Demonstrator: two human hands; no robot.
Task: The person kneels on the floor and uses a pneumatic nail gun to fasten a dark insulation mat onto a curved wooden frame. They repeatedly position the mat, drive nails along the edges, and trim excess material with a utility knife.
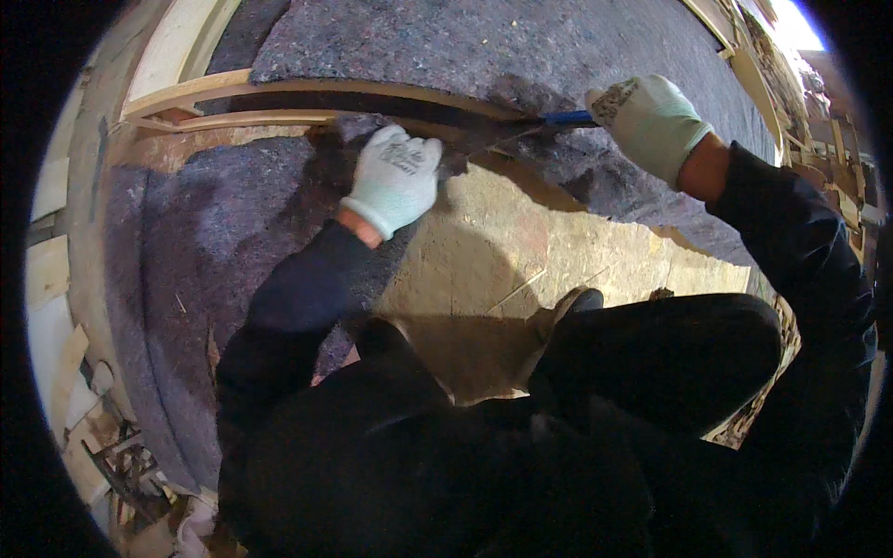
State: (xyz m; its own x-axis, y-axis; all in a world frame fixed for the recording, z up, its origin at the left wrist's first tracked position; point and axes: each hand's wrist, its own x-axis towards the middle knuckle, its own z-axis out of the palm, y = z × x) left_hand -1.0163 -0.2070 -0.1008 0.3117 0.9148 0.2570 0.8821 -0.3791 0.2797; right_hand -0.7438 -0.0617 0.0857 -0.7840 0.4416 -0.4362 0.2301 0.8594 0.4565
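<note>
My left hand (398, 177), in a white work glove, is closed on the edge of a dark grey-purple felt sheet (233, 209) beside a wooden frame. My right hand (646, 121), gloved alike, is wrapped round a blue-handled tool (567, 118). A thin, dark blade seems to run from its handle leftwards to the felt by my left hand; the tip is hard to make out. Between the felt pieces lies a bare plywood board (474, 237). The torn or cut felt edge reaches right below the tool.
Two wooden strips (251, 119) with a dark gap between them run across beyond my hands. More felt (400, 46) covers the far side. Wood scraps (88, 391) lie at the left, and stacked timber (837, 158) stands at the right. My knees rest near the board.
</note>
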